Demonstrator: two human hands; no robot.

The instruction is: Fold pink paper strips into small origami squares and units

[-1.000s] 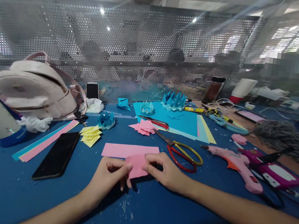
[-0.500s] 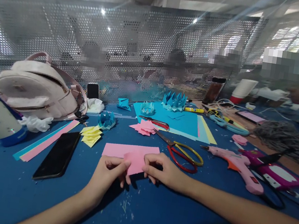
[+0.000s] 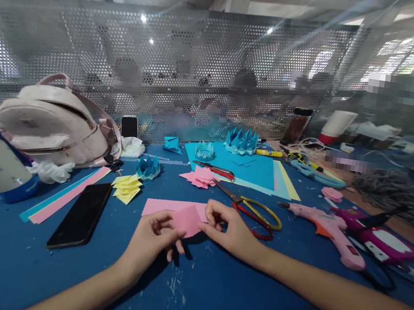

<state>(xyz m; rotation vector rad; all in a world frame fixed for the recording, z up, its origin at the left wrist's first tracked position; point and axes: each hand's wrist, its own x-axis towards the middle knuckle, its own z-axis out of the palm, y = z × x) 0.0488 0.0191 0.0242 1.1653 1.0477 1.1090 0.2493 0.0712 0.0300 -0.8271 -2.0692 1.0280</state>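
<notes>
A small pink paper square (image 3: 187,219) is held in the air between my two hands, turned so a corner points up. My left hand (image 3: 158,233) pinches its left side, with the lower fingers curled beneath. At its right corner, my right hand (image 3: 225,229) closes thumb and forefinger on the paper. Behind it a pink paper strip (image 3: 156,206) lies flat on the blue table. Further back are a pile of pink paper pieces (image 3: 200,176) and scissors (image 3: 248,208) with red and yellow handles.
Yellow paper pieces (image 3: 127,187), a black phone (image 3: 80,215) and paper strips (image 3: 64,196) lie on the left, near a backpack (image 3: 56,122). A pink glue gun (image 3: 326,230) lies right. Folded blue paper crowns (image 3: 240,141) stand behind, before a perforated metal screen (image 3: 192,44).
The pink square has turned from lying edge-up to corner-up between my fingers. My right hand has shifted its grip to the right corner. The camera view has moved slightly.
</notes>
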